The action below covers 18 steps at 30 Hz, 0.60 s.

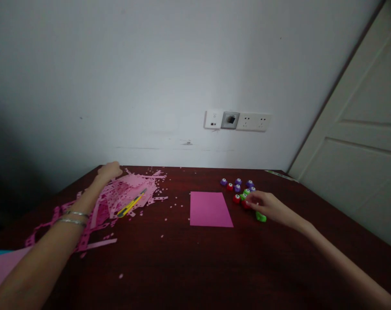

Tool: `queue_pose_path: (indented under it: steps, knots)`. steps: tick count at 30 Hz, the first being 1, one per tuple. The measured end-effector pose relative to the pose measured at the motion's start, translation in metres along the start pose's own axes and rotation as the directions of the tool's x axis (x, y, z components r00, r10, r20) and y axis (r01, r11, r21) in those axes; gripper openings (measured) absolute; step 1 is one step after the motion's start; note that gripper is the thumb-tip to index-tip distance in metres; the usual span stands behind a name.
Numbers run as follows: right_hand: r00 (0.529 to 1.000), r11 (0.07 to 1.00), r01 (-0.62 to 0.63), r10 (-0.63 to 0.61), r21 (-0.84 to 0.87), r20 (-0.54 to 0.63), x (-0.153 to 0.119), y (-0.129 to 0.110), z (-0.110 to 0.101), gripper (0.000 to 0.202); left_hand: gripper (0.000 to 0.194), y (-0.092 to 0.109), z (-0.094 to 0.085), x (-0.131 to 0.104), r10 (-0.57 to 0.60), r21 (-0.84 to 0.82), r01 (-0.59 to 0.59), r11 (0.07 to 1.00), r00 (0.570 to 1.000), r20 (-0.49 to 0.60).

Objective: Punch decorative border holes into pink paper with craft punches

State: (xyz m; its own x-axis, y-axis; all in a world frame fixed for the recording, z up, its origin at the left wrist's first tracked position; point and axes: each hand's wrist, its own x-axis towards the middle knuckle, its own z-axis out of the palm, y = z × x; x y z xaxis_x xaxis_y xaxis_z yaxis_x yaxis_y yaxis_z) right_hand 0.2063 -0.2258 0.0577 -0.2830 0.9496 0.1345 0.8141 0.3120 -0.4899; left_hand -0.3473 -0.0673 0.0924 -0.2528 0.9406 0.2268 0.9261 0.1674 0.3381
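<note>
Head view: the right hand [270, 206] bends its thumb and fingers over a red eye-topped piece [245, 206] among the small purple, red and green ones, right of the pink sheet [211, 209]; whether it pinches the piece I cannot tell. The left hand [110, 170] is curled at the tabletop's [195, 267] far left, beside pink scraps [135, 180]; its grip is unclear. A yellow cutter [129, 208] lies on the scraps' near right.

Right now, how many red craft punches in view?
3: one red craft punch beside purple craft punches, another just right of the magenta paper sheet, a third partly under the right hand. That hand may hide more.
</note>
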Motion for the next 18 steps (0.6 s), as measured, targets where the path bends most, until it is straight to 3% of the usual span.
queue_pose_path:
  steps: [2, 4, 7, 11, 15, 18]
  knots:
    - [0.999, 0.995, 0.020, -0.023, -0.098, -0.026, 0.012, 0.005, 0.005, 0.023, 0.019, 0.016, 0.005, -0.005, -0.013, 0.226, 0.028, 0.974, 0.998, -0.068]
    - [0.998, 0.981, 0.042, -0.048, -0.188, -0.029, 0.024, 0.009, 0.012, 0.023, 0.028, 0.041, 0.011, -0.010, 0.107, 0.290, -0.082, 0.954, 0.992, -0.073]
    - [1.000, 0.949, 0.014, -0.019, -0.316, -0.014, 0.042, 0.017, 0.024, 0.029, 0.034, 0.086, 0.024, -0.022, 0.264, 0.216, -0.263, 0.940, 0.964, 0.021]
    - [1.000, 0.926, -0.023, 0.029, -0.377, 0.010, 0.057, 0.029, 0.033, 0.023, 0.029, 0.142, 0.042, -0.049, 0.558, -0.009, -0.558, 0.830, 0.829, 0.019]
    - [1.000, 0.983, -0.007, 0.008, -0.183, 0.004, 0.059, 0.024, 0.028, 0.021, 0.020, 0.184, 0.053, -0.083, 0.727, -0.352, -0.683, 0.640, 0.687, -0.011]
    - [0.999, 0.970, 0.007, -0.019, 0.242, 0.050, 0.056, 0.006, 0.019, 0.028, 0.016, 0.208, 0.055, -0.109, 0.775, -0.577, -0.635, 0.514, 0.633, -0.005]
